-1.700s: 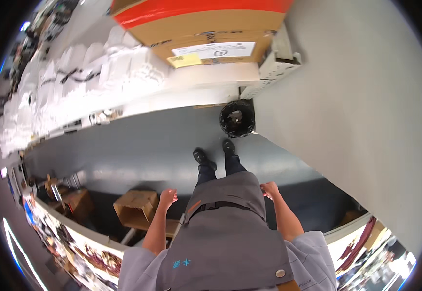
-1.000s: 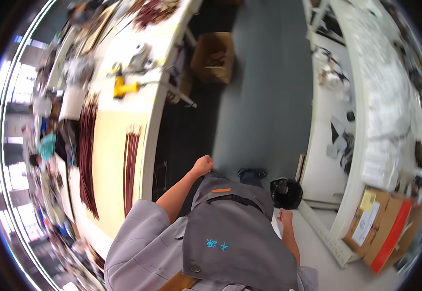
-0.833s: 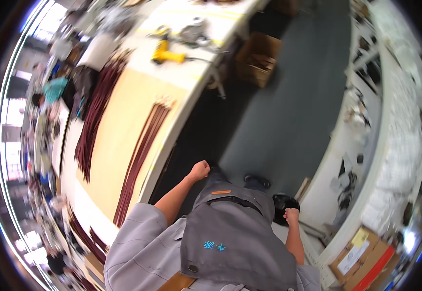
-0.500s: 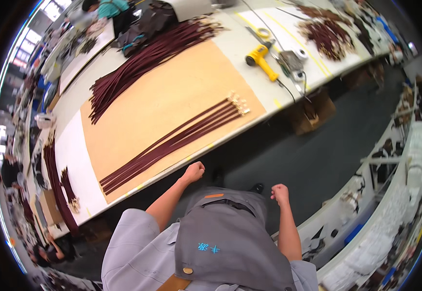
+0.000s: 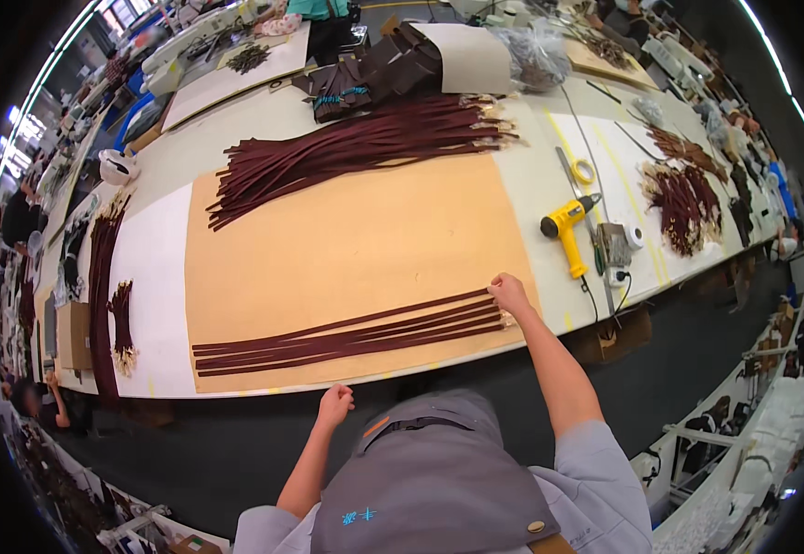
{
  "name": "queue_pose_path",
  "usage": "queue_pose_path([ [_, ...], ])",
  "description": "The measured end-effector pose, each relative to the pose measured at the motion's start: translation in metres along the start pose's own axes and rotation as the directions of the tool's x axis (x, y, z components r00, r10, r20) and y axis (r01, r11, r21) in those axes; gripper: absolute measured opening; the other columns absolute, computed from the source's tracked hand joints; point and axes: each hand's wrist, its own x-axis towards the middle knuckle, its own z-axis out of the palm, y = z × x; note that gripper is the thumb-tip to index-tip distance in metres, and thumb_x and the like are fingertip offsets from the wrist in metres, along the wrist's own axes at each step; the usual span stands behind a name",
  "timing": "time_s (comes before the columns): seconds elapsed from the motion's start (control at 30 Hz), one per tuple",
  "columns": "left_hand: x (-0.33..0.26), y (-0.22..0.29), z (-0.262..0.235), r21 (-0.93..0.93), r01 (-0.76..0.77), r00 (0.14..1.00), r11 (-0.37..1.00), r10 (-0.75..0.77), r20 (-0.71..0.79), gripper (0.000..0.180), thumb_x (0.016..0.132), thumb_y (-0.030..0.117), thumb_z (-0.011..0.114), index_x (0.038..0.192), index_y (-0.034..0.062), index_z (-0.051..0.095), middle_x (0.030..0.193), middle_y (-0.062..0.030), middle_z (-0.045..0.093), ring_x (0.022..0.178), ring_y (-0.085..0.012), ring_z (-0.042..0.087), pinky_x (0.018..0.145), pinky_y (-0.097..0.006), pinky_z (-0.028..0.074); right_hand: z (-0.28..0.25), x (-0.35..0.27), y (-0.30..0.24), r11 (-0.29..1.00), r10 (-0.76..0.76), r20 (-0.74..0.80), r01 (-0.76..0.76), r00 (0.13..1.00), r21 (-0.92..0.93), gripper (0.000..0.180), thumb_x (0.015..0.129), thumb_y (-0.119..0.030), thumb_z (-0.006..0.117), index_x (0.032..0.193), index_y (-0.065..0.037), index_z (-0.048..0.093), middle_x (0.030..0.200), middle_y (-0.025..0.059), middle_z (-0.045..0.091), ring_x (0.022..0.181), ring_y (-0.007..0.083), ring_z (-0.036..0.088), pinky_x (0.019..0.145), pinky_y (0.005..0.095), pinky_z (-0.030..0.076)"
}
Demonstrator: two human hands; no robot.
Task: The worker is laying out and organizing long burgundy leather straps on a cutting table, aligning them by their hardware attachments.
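Several dark red straps lie side by side in a row (image 5: 347, 352) near the front edge of a tan sheet (image 5: 356, 240) on the table. My right hand (image 5: 510, 294) reaches over their right ends. Its fingers are closed at the tip of the farthest strap (image 5: 402, 309), which runs at a slant to the others. That hand partly covers the pale end pieces. Just off the table's front edge, my left hand (image 5: 336, 404) hangs with its fingers curled and nothing visible in them.
Behind the row lies a thick bundle of dark red straps (image 5: 347, 152). A yellow heat gun (image 5: 565, 235) and a yellow tape roll (image 5: 583, 172) are to the right, before another strap heap (image 5: 684, 208). More straps (image 5: 104, 295) and a cardboard box (image 5: 74, 334) are at the left.
The view has turned to face the table squarely. My right hand has gone from beside my body to the right end of the farthest strap. My left hand stays curled near the table edge.
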Motion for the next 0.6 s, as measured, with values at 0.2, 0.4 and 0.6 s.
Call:
queue_pose_path([
  [0.2,-0.009,0.002,0.011,-0.112,0.205,0.962,0.972,-0.221,-0.158,0.011,0.082,0.005,0.049,0.087,-0.0018,0.055,0.071,-0.0094,0.059,0.057,-0.0158,0.06,0.053,-0.027,0.049,-0.035,0.147,-0.04,0.976,-0.025,0.005,0.025,1.0,-0.216,0.023,0.071,-0.015,0.059,0.09,-0.002,0.061,0.088,0.019,0.063,0.086,0.0331,0.06,0.076,0.039,0.048],
  [0.4,-0.01,0.033,0.039,-0.142,0.29,0.931,0.946,-0.314,-0.184,0.013,0.082,0.006,0.048,0.089,-0.0029,0.055,0.074,-0.01,0.061,0.06,-0.0157,0.062,0.056,-0.027,0.05,-0.037,0.259,-0.082,0.937,-0.195,-0.006,0.184,0.981,-0.298,0.026,0.072,-0.014,0.06,0.095,0.0,0.061,0.095,0.021,0.061,0.093,0.0326,0.058,0.081,0.0383,0.047],
  [0.6,-0.002,0.089,0.05,0.013,0.354,0.912,0.935,-0.342,-0.228,0.018,0.081,0.012,0.049,0.092,0.0,0.056,0.074,-0.0108,0.062,0.065,-0.0175,0.063,0.062,-0.03,0.05,-0.016,0.389,-0.052,0.779,-0.507,-0.029,0.444,0.861,-0.442,0.039,0.073,-0.003,0.055,0.111,0.001,0.053,0.113,0.0216,0.053,0.108,0.0347,0.048,0.096,0.0404,0.035],
])
